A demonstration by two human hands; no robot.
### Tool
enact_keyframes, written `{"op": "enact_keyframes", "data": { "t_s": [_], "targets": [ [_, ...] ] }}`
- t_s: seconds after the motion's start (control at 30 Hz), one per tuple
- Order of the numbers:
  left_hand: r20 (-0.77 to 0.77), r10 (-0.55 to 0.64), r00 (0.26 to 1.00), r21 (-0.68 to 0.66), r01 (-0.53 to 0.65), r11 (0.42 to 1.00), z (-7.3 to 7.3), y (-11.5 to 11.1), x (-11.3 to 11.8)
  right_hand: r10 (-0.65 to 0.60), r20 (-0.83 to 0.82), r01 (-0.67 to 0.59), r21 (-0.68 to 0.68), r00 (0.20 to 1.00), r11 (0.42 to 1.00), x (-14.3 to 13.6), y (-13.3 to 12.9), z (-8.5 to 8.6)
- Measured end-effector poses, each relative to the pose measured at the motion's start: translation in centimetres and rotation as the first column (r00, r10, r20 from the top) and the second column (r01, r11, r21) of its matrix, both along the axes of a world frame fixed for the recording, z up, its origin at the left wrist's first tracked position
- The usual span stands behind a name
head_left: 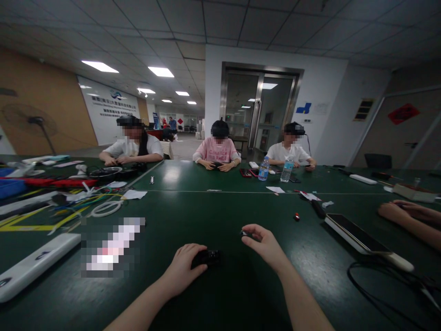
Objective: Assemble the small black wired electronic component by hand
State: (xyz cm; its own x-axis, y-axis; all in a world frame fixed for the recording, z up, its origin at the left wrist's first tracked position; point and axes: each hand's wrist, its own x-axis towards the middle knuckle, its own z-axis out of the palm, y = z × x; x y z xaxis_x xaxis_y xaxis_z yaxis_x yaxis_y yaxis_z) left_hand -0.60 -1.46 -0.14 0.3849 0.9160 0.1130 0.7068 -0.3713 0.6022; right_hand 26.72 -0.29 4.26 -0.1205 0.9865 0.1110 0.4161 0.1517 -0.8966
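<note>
My left hand (182, 270) is closed around one end of a small black box-like device (212, 256), thumb on the near side and fingers over the far side. The device is low over the dark green table (237, 303); whether it touches the top I cannot tell. To its right, my right hand (264, 244) pinches a tiny dark piece with a pale glint (244, 233) between thumb and fingertips. That piece is too small to name, and a gap separates it from the device. Beyond my right hand lies a small orange-and-black object (296, 217).
On the left are a long white bar (41, 262), a pixelated phone-like shape (115, 246) and tangled cables (106, 208). A dark-screened phone (358, 233) and black cable (365, 294) lie right. Two bottles (287, 170) stand farther back. Several people sit around; another person's hands (409, 214) rest at right.
</note>
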Motion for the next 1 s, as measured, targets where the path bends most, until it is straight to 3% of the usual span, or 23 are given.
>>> {"op": "enact_keyframes", "data": {
  "t_s": [0.37, 1.0],
  "targets": [
    [-0.020, 0.004, 1.000, -0.004, -0.005, 1.000, 0.0, 0.0, 0.1, -0.039, -0.094, 0.040, 0.013, 0.995, 0.999, 1.5, 0.5, -0.4],
    [-0.021, -0.002, 1.000, -0.022, 0.001, 1.000, 0.3, -0.1, 0.0, 0.034, -0.074, -0.039, -0.074, 0.997, 0.996, 0.3, 0.0, -0.4]
  ]
}}
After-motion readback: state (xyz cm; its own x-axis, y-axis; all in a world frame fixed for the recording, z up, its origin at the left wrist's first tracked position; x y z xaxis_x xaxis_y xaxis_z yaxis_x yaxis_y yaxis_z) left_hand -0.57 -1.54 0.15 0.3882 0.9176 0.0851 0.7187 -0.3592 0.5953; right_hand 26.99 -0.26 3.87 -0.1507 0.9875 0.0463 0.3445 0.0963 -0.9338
